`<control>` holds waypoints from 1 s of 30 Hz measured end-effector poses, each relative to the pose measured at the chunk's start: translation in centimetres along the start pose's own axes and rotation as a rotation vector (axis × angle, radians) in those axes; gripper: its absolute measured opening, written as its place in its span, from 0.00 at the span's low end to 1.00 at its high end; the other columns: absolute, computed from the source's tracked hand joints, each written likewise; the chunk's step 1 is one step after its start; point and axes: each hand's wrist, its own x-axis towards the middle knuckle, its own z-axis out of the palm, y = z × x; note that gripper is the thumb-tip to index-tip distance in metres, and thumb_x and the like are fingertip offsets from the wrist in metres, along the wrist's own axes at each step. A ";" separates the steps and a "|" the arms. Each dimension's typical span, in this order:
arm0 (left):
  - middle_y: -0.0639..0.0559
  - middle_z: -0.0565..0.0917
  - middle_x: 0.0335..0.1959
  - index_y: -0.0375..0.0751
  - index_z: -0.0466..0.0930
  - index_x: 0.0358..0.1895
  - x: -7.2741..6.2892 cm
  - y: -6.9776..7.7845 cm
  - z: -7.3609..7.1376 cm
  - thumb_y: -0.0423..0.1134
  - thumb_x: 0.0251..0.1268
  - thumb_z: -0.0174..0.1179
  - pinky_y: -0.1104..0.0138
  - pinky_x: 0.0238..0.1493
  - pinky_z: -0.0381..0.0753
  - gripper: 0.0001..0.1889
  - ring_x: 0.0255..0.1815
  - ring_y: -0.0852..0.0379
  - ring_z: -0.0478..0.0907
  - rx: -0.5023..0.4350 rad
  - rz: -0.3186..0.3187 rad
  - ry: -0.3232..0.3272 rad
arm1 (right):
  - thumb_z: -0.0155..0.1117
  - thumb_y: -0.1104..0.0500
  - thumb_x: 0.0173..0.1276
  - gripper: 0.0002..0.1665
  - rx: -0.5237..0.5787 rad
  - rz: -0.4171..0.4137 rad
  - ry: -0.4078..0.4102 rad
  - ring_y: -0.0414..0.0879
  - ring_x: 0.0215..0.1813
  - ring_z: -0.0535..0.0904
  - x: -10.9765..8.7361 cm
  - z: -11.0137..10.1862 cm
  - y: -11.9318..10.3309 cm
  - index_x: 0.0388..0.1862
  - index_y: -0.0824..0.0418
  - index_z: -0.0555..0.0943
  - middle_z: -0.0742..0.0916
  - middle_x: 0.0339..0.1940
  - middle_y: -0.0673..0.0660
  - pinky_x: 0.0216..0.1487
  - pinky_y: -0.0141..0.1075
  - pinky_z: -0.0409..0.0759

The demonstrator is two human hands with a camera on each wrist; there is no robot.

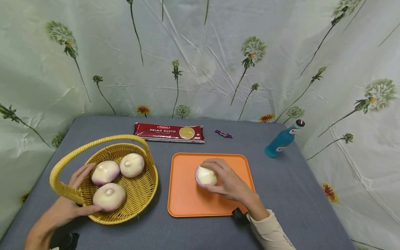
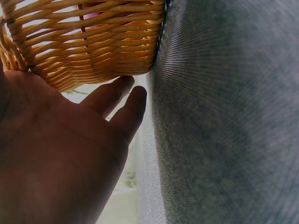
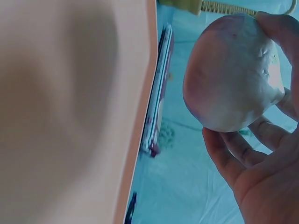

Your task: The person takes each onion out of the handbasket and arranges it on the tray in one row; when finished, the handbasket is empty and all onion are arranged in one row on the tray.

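Observation:
My right hand (image 1: pixel 229 182) grips a white and purple turnip (image 1: pixel 206 175) between thumb and fingers. In the right wrist view this turnip (image 3: pixel 233 74) hangs apart from the surface of the orange tray (image 1: pixel 184 205). At the left, my left hand (image 1: pixel 67 208) holds the side of a yellow wicker basket (image 1: pixel 140 198), its thumb over the front rim. From the left wrist, the palm lies against the woven wall (image 2: pixel 98 51) and two fingers extend below it. Inside the basket lie three turnips: a front one (image 1: pixel 109 197), a left one (image 1: pixel 105 172) and a right one (image 1: pixel 132 165).
Behind the tray lies a red pasta packet (image 1: pixel 168 132), with a purple wrapped candy (image 1: pixel 223 133) to its right. A blue bottle (image 1: pixel 284 139) is at the right rear. The basket's tall handle (image 1: pixel 93 144) arches above it. A flowered curtain (image 1: pixel 200 86) hangs behind the grey table (image 1: pixel 297 201).

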 end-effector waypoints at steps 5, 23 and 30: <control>0.52 0.46 0.80 0.35 0.48 0.80 -0.1 0.1 0.0 0.25 0.28 0.81 0.86 0.64 0.39 0.68 0.77 0.70 0.38 -0.003 0.007 0.003 | 0.76 0.52 0.62 0.32 -0.018 0.024 0.020 0.48 0.66 0.70 -0.7 -0.7 0.8 0.64 0.50 0.77 0.77 0.66 0.50 0.56 0.46 0.80; 0.51 0.44 0.80 0.34 0.46 0.80 -0.2 0.1 0.2 0.22 0.28 0.79 0.87 0.64 0.41 0.68 0.77 0.70 0.38 -0.007 0.014 -0.001 | 0.77 0.51 0.60 0.33 -0.043 0.135 0.061 0.48 0.66 0.70 -3.6 -1.7 3.0 0.64 0.49 0.77 0.77 0.65 0.50 0.57 0.49 0.80; 0.49 0.43 0.80 0.34 0.46 0.80 0.0 0.2 0.2 0.23 0.29 0.80 0.87 0.64 0.41 0.67 0.77 0.69 0.37 -0.009 0.018 -0.005 | 0.79 0.53 0.58 0.33 -0.050 0.150 0.086 0.48 0.65 0.73 -4.3 -2.0 3.9 0.63 0.51 0.78 0.78 0.64 0.51 0.56 0.49 0.80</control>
